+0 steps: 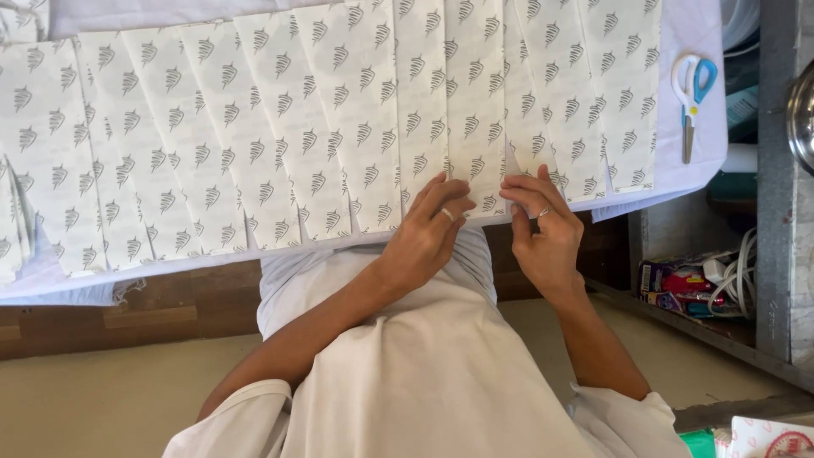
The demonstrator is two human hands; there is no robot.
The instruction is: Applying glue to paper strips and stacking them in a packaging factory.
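Both hands meet at the near edge of 1 paper strip [475, 110], white with a repeated grey leaf-like print, which lies in a fan of similar printed strips [212, 144] on a white cloth [687, 182] over the table. The left hand [428, 233] lies with its fingers bent and close together, the fingertips [454, 199] pressing on the lower end of the strip; a ring sits on 1 finger. The right hand [543, 233] holds the lower right corner of the same strip in a narrow pinch, the fingertips [513, 193] nearly touching those of the left hand. It also wears a ring. Whether the thumbs are under the paper, I cannot tell, because the fingers cover them.

The strips overlap each other, so most of their long edges are hidden, and the fan is cut off at the top and the left of the view. The cloth hangs a little over the wooden table edge [127, 314].

On the cloth at the far right lie scissors [691, 97] with white and blue handles, well apart from the hands. Lower right, on a shelf, are a small colourful package [670, 284] in purple and pink and a bundle of white cables [733, 276]; their details are too small to read.
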